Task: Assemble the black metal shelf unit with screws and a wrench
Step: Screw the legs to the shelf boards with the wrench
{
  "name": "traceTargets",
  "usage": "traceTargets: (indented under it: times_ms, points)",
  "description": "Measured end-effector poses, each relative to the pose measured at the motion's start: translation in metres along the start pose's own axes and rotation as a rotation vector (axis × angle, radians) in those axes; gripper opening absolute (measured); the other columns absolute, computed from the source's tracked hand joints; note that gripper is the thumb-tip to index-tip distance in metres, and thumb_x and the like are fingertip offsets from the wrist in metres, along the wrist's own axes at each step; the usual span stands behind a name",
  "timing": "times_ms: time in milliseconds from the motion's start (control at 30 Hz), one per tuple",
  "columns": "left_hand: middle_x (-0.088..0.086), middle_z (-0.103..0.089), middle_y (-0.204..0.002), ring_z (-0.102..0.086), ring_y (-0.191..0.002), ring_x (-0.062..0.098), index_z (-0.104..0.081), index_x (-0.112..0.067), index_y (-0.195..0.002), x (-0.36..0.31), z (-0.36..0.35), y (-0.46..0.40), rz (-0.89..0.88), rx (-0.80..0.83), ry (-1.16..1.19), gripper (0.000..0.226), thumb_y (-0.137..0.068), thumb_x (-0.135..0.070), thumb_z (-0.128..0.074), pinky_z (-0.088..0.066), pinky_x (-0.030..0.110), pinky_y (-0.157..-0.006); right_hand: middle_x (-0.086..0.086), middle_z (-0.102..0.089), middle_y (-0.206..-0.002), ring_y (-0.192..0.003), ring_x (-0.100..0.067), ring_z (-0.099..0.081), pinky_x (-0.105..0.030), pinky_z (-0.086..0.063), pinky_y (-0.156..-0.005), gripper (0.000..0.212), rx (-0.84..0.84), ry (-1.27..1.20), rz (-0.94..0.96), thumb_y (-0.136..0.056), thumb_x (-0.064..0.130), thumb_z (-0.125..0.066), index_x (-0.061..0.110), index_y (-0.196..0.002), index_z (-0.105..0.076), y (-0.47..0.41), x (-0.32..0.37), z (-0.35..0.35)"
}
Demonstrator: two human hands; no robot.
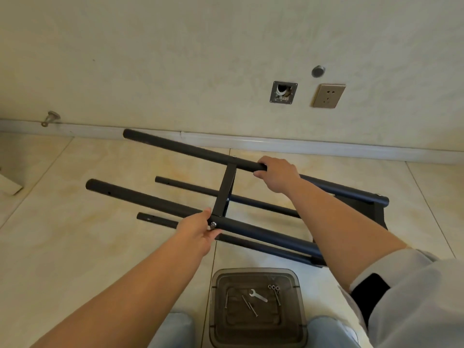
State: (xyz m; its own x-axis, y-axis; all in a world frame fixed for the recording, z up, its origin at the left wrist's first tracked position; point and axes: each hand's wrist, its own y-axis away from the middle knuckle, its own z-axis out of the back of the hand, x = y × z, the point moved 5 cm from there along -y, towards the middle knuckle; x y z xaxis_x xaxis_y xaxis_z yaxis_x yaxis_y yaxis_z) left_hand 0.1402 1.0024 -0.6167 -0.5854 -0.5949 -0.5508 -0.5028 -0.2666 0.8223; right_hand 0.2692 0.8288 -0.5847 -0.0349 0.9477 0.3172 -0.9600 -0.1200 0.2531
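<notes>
The black metal shelf frame point(175, 146) lies on its side above the tiled floor, its tube legs pointing left. A flat crossbar point(224, 190) joins the two upper tubes. My right hand point(277, 173) grips the far upper tube just right of the crossbar. My left hand point(198, 232) holds the near upper tube at the crossbar joint, its fingertips by a silver screw head point(213, 224). A silver wrench point(258, 295), several long screws point(249, 306) and washers point(273, 287) lie in a smoky plastic container point(256, 272) between my knees.
A wall with a baseboard point(301, 143) runs behind the frame. It carries a socket point(328, 95), an open wall box point(283, 92) and a door stopper point(50, 118). Two thinner lower tubes point(190, 188) of the frame rest near the floor.
</notes>
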Motion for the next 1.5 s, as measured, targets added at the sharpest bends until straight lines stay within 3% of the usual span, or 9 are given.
traceTargets:
  times_ms: [100,200,433,600,700,900,1100,1367,1500]
  points:
    - [0.014,-0.056,-0.099,-0.058,-0.092,0.028,-0.046,0.003,-0.128,-0.019,-0.005,0.007,-0.097,-0.001,-0.025,0.041,-0.091,-0.007,-0.06,-0.054,0.041,-0.085,-0.003,-0.057,-0.096,-0.091,-0.024,-0.055,-0.038,-0.044,-0.084,0.023,-0.053,-0.097,-0.014,-0.098,0.033,-0.047,0.017,-0.114,-0.049,0.004,0.007,0.02]
    - [0.009,-0.056,-0.089,-0.06,-0.091,0.027,-0.045,-0.003,-0.13,-0.036,-0.01,0.014,-0.205,0.007,-0.065,0.041,-0.091,-0.007,-0.059,-0.054,0.042,-0.087,-0.005,-0.057,-0.099,-0.091,-0.024,-0.053,-0.04,-0.045,-0.088,0.023,-0.083,-0.226,-0.024,-0.097,0.028,-0.049,0.015,-0.116,-0.047,0.01,0.011,0.037]
    - [0.009,-0.059,-0.109,-0.061,-0.093,0.026,-0.048,-0.009,-0.127,-0.054,-0.03,0.036,-0.391,0.017,-0.141,0.037,-0.092,-0.01,-0.059,-0.055,0.042,-0.086,-0.012,-0.053,-0.126,-0.101,-0.025,-0.052,-0.032,-0.04,-0.086,0.045,-0.059,-0.474,-0.028,-0.098,0.015,-0.049,0.018,-0.139,-0.034,0.032,0.008,0.072]
    - [0.003,-0.059,-0.108,-0.062,-0.098,0.024,-0.048,-0.013,-0.129,-0.057,-0.044,0.05,-0.541,0.047,-0.239,0.039,-0.092,-0.014,-0.06,-0.053,0.041,-0.09,-0.008,-0.047,-0.135,-0.113,-0.025,-0.049,-0.031,-0.035,-0.091,0.049,-0.084,-0.629,-0.021,-0.099,0.028,-0.047,0.02,-0.145,-0.029,0.055,-0.005,0.088]
    - [-0.001,-0.059,-0.104,-0.061,-0.103,0.026,-0.049,-0.016,-0.123,-0.058,-0.056,0.061,-0.642,0.074,-0.326,0.034,-0.091,-0.017,-0.061,-0.05,0.046,-0.095,-0.005,-0.05,-0.132,-0.117,-0.024,-0.048,-0.03,-0.034,-0.091,0.044,-0.161,-0.645,-0.003,-0.099,0.031,-0.044,0.019,-0.141,-0.036,0.064,-0.012,0.096]
    - [-0.001,-0.059,-0.113,-0.059,-0.105,0.021,-0.051,-0.018,-0.121,-0.054,-0.074,0.082,-0.802,0.098,-0.504,0.032,-0.091,-0.021,-0.061,-0.049,0.038,-0.096,-0.002,-0.052,-0.106,-0.092,-0.018,-0.05,-0.029,-0.037,-0.078,0.038,-0.279,-0.627,-0.064,-0.1,0.034,-0.041,0.014,-0.133,-0.042,0.075,-0.026,0.105]
    - [-0.006,-0.053,-0.107,-0.056,-0.106,0.016,-0.051,-0.016,-0.122,-0.039,-0.086,0.094,-0.886,0.121,-0.652,0.031,-0.093,-0.019,-0.059,-0.045,0.027,-0.089,-0.009,-0.057,-0.121,-0.108,-0.025,-0.054,-0.031,-0.039,-0.086,0.039,-0.291,-0.599,-0.171,-0.1,0.033,-0.042,0.011,-0.132,-0.045,0.091,-0.053,0.098]
    - [-0.014,-0.053,-0.103,-0.061,-0.105,0.023,-0.046,-0.024,-0.112,-0.029,-0.09,0.079,-0.904,0.139,-0.756,0.022,-0.094,-0.017,-0.057,-0.051,0.035,-0.088,-0.009,-0.055,-0.13,-0.119,-0.028,-0.052,-0.037,-0.042,-0.098,0.043,-0.216,-0.633,-0.226,-0.1,0.033,-0.042,0.01,-0.136,-0.043,0.101,-0.069,0.071]
    - [-0.015,-0.054,-0.105,-0.062,-0.104,0.022,-0.046,-0.022,-0.117,-0.027,-0.089,0.072,-0.921,0.139,-0.807,0.025,-0.095,-0.016,-0.055,-0.051,0.038,-0.089,-0.009,-0.055,-0.129,-0.117,-0.027,-0.052,-0.031,-0.041,-0.091,0.041,-0.182,-0.617,-0.223,-0.1,0.032,-0.042,0.009,-0.134,-0.044,0.103,-0.071,0.063]
